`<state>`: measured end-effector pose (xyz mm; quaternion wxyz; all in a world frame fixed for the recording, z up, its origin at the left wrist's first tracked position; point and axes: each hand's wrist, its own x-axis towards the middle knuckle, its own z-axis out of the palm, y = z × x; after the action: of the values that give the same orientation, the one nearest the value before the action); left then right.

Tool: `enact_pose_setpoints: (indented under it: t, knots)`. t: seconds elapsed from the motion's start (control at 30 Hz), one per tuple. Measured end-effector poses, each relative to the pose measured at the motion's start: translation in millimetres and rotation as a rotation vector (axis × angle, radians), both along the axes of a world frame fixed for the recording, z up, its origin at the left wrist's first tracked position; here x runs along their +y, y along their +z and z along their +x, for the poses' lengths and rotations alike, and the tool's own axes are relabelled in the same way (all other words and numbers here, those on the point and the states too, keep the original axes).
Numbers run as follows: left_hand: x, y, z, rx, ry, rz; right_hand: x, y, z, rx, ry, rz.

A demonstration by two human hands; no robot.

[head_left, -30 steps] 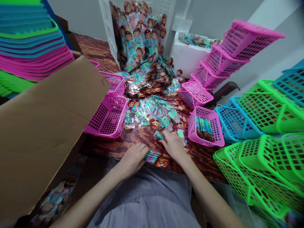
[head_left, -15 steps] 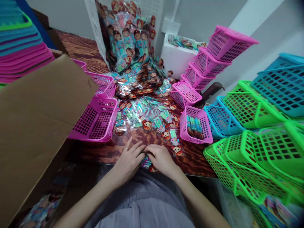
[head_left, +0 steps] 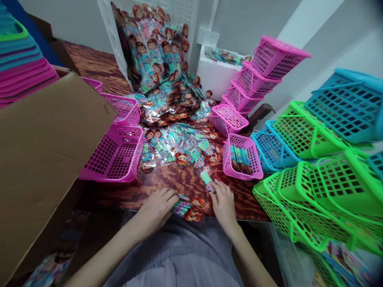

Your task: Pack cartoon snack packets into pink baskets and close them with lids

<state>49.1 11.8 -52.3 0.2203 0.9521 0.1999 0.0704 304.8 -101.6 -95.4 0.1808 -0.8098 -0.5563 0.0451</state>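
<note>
My left hand (head_left: 157, 207) rests at the table's near edge, its fingers curled on a small stack of cartoon-head toy packets (head_left: 191, 206). A little to the right, my right hand (head_left: 223, 201) reaches forward, fingertips on a single packet (head_left: 207, 178) lying on the wood. A loose heap of the same packets (head_left: 176, 123) covers the middle of the table. A pink basket (head_left: 241, 161) just right of my right hand holds several packets. An empty pink basket (head_left: 115, 155) lies on the left.
A cardboard box flap (head_left: 44, 159) rises at the left. Stacked pink baskets (head_left: 263, 75) stand at the back right; green baskets (head_left: 323, 187) and blue baskets (head_left: 347, 107) crowd the right side. A white foam box (head_left: 218, 73) sits by the wall.
My hands were together over the stack half a second ago. My right hand has since moved right and forward onto a single packet; the left stays on the stack. The view shifted left.
</note>
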Motion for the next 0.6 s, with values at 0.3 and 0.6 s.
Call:
enact_pose_setpoints:
  t: [0.3,0.6]
  knots:
    - [-2,3.4,1,-0.060,-0.013,0.030,13,6.6,9,0.085,-0.041,-0.064]
    - [-7,6.7,-2,0.023,0.006,0.022,47,35.4,-5,0.285,0.070,0.070]
